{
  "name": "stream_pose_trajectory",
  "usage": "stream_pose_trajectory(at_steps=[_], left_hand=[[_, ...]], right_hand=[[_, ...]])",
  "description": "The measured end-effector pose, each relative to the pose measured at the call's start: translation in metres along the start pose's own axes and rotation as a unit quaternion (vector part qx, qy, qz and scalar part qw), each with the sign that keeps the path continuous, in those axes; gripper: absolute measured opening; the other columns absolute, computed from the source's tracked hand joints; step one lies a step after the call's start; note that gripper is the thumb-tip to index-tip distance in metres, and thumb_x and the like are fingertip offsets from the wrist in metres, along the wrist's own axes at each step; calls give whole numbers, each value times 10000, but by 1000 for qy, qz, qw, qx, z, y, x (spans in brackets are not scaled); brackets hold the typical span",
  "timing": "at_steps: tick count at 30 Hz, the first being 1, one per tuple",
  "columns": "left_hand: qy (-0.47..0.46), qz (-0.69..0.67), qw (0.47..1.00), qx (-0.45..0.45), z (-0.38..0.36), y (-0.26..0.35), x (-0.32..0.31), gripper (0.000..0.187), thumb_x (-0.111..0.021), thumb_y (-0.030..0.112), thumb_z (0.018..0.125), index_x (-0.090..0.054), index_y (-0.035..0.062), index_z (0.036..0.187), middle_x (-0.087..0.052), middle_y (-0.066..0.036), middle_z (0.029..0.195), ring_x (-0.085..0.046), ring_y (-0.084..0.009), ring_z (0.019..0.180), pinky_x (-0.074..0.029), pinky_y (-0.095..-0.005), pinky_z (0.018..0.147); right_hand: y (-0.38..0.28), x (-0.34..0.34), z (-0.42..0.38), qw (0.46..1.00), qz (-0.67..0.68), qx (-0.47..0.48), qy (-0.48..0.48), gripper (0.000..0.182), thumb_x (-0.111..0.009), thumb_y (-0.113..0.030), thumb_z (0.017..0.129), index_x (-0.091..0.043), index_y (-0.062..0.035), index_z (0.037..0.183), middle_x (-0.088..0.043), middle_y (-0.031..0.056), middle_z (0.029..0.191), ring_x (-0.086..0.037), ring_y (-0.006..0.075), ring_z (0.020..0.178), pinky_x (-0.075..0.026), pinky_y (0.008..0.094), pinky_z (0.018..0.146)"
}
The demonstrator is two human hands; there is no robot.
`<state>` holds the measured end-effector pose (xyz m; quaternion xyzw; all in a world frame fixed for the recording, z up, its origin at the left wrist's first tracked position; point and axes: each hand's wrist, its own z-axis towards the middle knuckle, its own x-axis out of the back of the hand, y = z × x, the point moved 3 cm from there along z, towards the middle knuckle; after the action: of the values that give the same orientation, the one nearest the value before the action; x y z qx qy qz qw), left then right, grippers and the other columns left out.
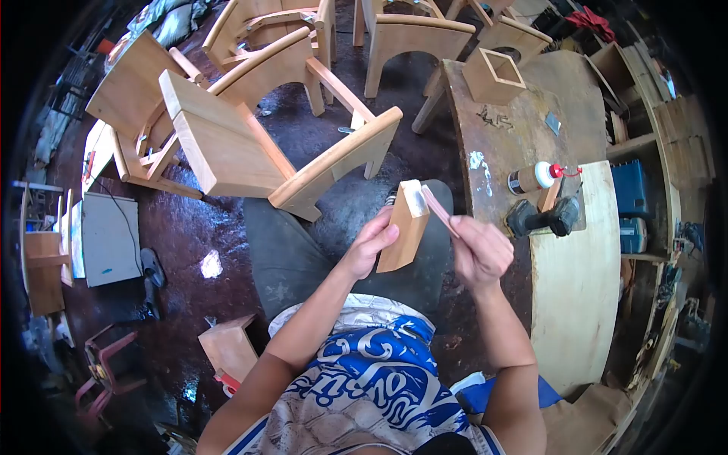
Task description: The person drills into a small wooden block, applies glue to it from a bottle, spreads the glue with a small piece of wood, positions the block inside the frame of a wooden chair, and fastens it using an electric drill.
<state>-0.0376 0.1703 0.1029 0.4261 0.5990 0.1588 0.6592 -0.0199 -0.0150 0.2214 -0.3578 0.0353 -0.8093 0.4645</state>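
Note:
A short wooden block (403, 236) is gripped in my left hand (371, 244), tilted upright above my lap. White glue (414, 199) covers its upper end. Pinched between the fingers of my right hand (483, 250) is a thin flat wooden stick (437, 206), its tip at the glued end of the block; whether they touch is hard to tell. A white glue bottle with a red cap (535, 177) lies on the worktable to the right, beside a black cordless tool (543, 216).
Several wooden chair frames (341, 163) stand ahead and to the left. The worktable (485, 136) at right holds an open wooden box (494, 76) and a long pale board (574, 280). A small wooden piece (230, 347) is on the floor at lower left, near sandals (152, 269) farther left.

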Motion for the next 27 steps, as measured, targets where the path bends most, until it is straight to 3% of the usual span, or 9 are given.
stream_pose_trajectory(at_steps=[2,4,8,13,14,18,20,27], left_hand=[[-27,3,1000,10,1,-1,-6,577,-536,356,1031,-423,3,1474,-507,-80,1331,-508,-162,1258,-401,-320,1070],[3,-93,995,40,-1,1,-7,585,-515,397,1043,-399,28,1482,-566,-62,1303,-562,-160,1216,-445,-327,1046],[-16,-161,985,64,-4,-17,22,600,-519,461,1029,-413,62,1464,-612,-85,1288,-609,-184,1179,-493,-376,1017],[104,-293,950,18,3,-12,18,563,-550,511,989,-503,114,1386,-644,-69,1253,-632,-224,1160,-514,-410,1005],[86,-324,942,11,3,-6,17,513,-533,476,1010,-507,125,1383,-645,-65,1264,-623,-228,1180,-505,-417,1021],[77,-349,933,-31,5,14,5,481,-513,457,1025,-507,136,1384,-644,-60,1270,-616,-226,1194,-497,-424,1034],[124,-363,923,-34,5,17,0,475,-491,461,1036,-500,140,1386,-636,-56,1282,-610,-222,1206,-491,-429,1042],[132,-334,931,-68,5,24,-13,491,-456,470,1051,-469,127,1401,-597,-59,1339,-577,-210,1247,-473,-410,1066]], right_hand=[[4,0,-3,1000,-9,-3,1,276,-731,93,663,-742,-26,911,-743,89,843,-661,200,619,-503,297,555],[5,-6,-9,998,26,13,-59,262,-737,88,673,-744,-31,906,-747,84,850,-673,200,635,-513,298,570],[13,7,-12,999,9,-39,-13,245,-754,85,690,-746,-31,905,-746,102,846,-693,222,667,-531,301,606],[-6,12,-13,999,16,-52,8,225,-761,86,698,-739,0,905,-741,131,833,-695,237,672,-526,298,604],[-11,9,-18,999,25,-46,1,247,-768,83,681,-738,3,913,-739,128,828,-681,226,650,-519,295,592],[-23,-4,-31,999,14,-17,27,271,-777,75,667,-745,-6,923,-735,113,828,-662,215,621,-510,287,570],[-27,-9,-33,999,9,-6,41,262,-788,66,671,-747,-6,919,-729,106,821,-660,212,619,-509,287,559],[-29,-14,-33,998,-11,-28,59,247,-792,72,670,-749,-6,900,-716,105,789,-660,216,611,-511,289,548]])
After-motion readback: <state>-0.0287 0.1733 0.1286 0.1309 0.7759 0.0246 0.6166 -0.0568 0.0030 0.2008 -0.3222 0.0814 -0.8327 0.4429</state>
